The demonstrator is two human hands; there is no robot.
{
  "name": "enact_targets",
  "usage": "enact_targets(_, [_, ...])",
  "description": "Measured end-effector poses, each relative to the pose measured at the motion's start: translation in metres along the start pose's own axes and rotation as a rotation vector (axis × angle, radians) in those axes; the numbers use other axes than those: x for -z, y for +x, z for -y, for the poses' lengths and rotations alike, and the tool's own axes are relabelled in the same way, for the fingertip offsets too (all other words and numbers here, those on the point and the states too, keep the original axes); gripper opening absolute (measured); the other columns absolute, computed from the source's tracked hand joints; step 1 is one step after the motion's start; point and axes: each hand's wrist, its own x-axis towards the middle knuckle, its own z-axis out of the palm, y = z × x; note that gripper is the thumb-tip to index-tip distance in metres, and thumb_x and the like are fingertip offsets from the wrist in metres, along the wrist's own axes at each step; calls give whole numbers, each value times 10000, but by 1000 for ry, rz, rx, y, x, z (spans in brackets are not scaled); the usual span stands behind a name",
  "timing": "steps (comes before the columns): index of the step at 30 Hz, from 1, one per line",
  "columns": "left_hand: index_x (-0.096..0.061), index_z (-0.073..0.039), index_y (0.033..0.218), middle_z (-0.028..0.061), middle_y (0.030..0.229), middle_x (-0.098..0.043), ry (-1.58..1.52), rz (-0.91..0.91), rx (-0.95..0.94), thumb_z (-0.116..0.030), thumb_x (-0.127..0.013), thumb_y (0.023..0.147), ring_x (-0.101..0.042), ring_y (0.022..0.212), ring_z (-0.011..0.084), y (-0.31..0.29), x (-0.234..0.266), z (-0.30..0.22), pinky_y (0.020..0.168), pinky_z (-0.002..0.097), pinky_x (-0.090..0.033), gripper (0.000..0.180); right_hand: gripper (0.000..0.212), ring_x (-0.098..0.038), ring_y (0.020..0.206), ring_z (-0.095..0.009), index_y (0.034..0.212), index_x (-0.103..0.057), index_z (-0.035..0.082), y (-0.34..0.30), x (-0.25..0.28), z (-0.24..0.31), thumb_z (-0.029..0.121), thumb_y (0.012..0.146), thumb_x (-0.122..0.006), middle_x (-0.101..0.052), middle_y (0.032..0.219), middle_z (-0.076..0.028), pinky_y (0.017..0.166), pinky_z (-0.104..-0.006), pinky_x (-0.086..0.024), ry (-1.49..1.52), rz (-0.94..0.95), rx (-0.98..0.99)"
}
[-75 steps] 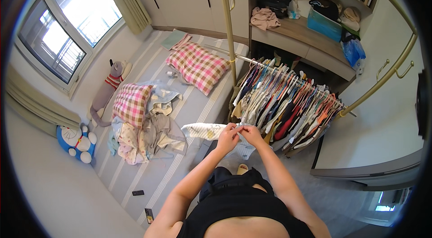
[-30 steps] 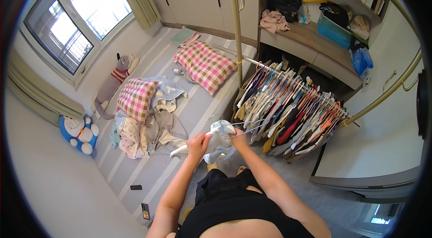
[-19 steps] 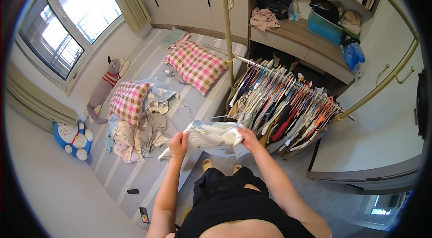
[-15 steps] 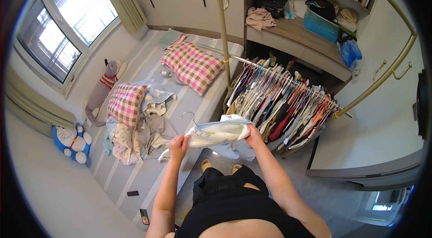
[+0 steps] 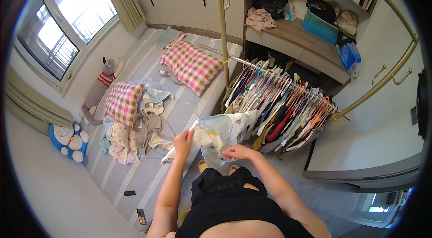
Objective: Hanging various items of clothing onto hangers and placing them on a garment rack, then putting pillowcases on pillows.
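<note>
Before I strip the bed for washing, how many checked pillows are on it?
2. One checked pillow lies near the bed's head; the other pillow sits beside the clothes pile. More could hide under it.

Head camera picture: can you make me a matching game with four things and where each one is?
Things:
1. Pale garment
2. Checked pillow
3. Blue round toy
4. Blue box

Places:
A. On the floor under the window
B. In both hands, left hand and right hand
C. On the wooden shelf
D. At the far end of the striped bed

Pairs: 1-B, 2-D, 3-A, 4-C
</note>
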Motion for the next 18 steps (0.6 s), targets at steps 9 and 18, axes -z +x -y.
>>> enact_targets(9, [-683,-82,862,102,622,-563,-129,122,-457,-158,-603,829,-553,538,283,-16,-8,-28,490,370,-421,115,104,-592,735,-285,773,-673,76,18,23,39,169,728,-656,-625,705,-62,758,-344,-446,-577,-834,724])
enact_targets(18, [-676,-104,769,22,683,-627,61,119,-731,-150,-640,732,-576,641,219,11,3,-25,653,356,-448,69,194,-618,658,-281,788,-673,121,15,5,19,283,829,-574,-644,730,-85,564,-398,-474,-704,-549,507])
